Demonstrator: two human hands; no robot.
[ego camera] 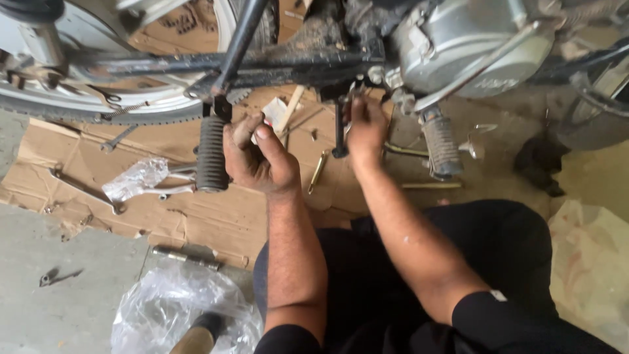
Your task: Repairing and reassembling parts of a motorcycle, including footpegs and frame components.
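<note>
I am close under a motorcycle frame [295, 65]. My left hand [255, 157] is curled beside a ribbed black rubber footpeg [211, 154], with the thumb raised; whether it pinches something small I cannot tell. My right hand [364, 128] reaches up under the frame and grips the black stand bar [339, 134] near the silver engine cover [472, 49]. A second ribbed footpeg [442, 144] hangs to the right of that hand.
Flattened cardboard [196, 216] covers the concrete floor. On it lie spanners [82, 187], a crumpled clear bag [134, 178], a brass-coloured rod [317, 172] and a steel pin [187, 257]. A large plastic bag [164, 308] sits near my left elbow. The rear wheel [98, 108] is at left.
</note>
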